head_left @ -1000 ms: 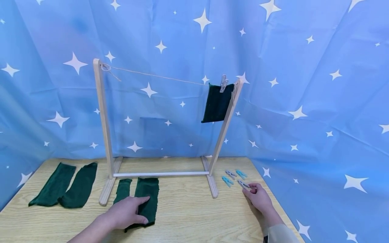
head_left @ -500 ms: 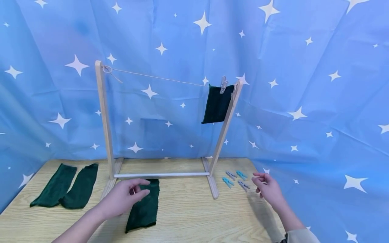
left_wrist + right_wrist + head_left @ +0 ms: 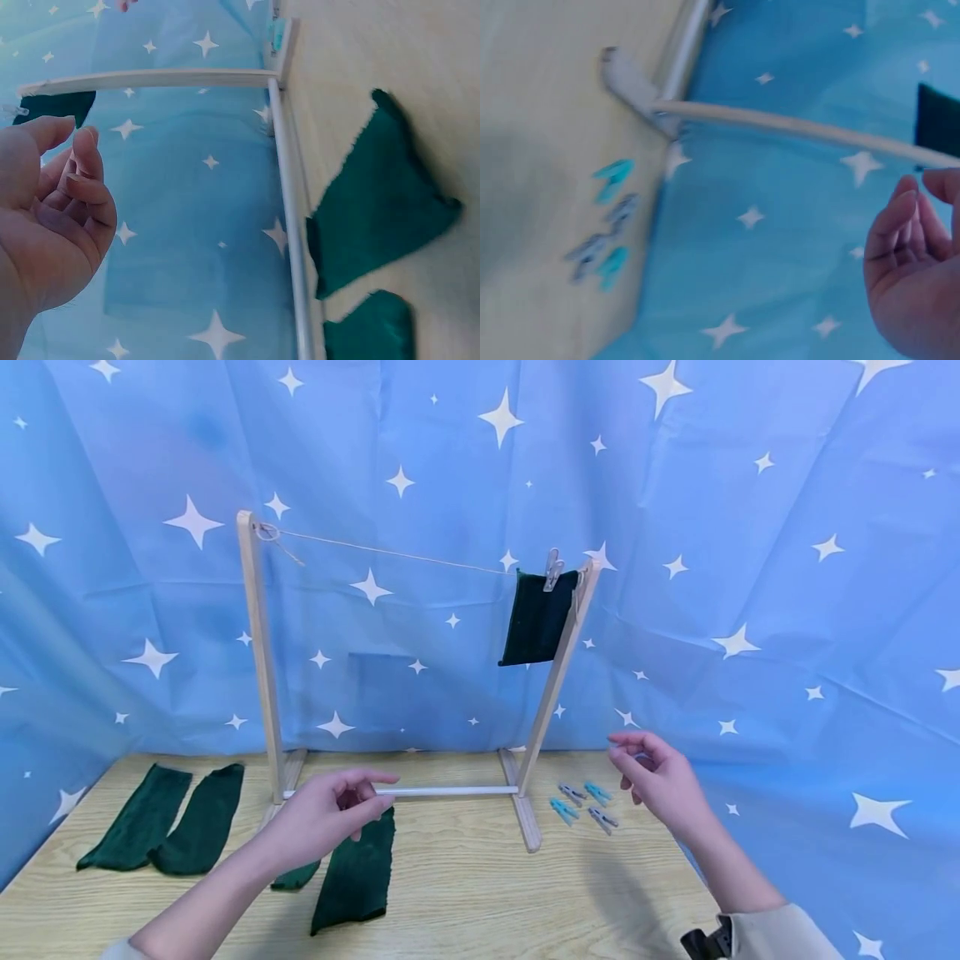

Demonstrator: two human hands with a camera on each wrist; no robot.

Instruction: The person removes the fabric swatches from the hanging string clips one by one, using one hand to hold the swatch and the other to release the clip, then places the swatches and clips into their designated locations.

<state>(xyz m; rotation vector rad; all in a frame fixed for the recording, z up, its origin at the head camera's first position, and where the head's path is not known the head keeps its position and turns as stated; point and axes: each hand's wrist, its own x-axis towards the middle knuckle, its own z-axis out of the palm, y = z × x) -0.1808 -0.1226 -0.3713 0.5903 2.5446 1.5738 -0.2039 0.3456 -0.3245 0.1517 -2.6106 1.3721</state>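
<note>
My left hand [image 3: 326,822] is raised above the near edge of a dark green cloth [image 3: 356,877] lying on the table; its fingers are loosely bent, with nothing in them. A narrower green cloth [image 3: 297,877] lies partly hidden under that hand. My right hand [image 3: 663,781] hovers, loosely curled and holding nothing, to the right of several small clothespins, among them a blue clothespin [image 3: 564,811] and a grey clothespin [image 3: 602,820]. Another green cloth [image 3: 538,622] hangs at the right end of the string [image 3: 397,553], clipped by a clear clothespin [image 3: 552,570].
The string runs between the left post [image 3: 258,635] and right post [image 3: 558,677] of a wooden stand. A white bar [image 3: 450,791] joins its feet. Two more green cloths, a left one [image 3: 137,818] and a right one [image 3: 201,820], lie at the table's left. A starry blue curtain [image 3: 450,693] stands behind.
My left hand has lifted off the green cloth and risen. My right hand has left the clothespins and moved up, away from the table. The cloths and clothespins stay in place.
</note>
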